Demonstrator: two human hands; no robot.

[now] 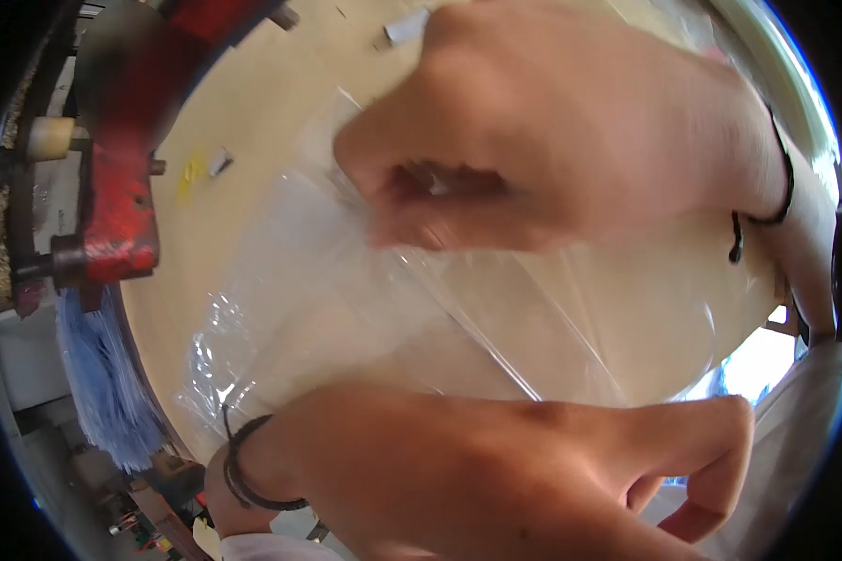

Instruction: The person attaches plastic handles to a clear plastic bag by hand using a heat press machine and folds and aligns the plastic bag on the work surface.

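My right hand [533, 131] comes in from the right with a dark cord at its wrist. Its fingers are curled in a fist over clear plastic bags [281, 280], and a glint of plastic shows between them. The sheets spread across the tan work surface beneath both hands, with straight edges running diagonally. Lower down, my left hand [515, 458] reaches in from the left, back upward, also with a dark cord at the wrist. Its visible fingers bend inward at the right; what they hold, if anything, is hidden. Motion smears the right hand.
A red metal machine arm [122, 215] stands over the left edge of the tan surface [234, 112]. Below it hangs a bundle of bluish plastic strips [108, 383]. A small metallic piece [220, 162] lies beside a yellow mark, and a pale piece [407, 26] is farther back.
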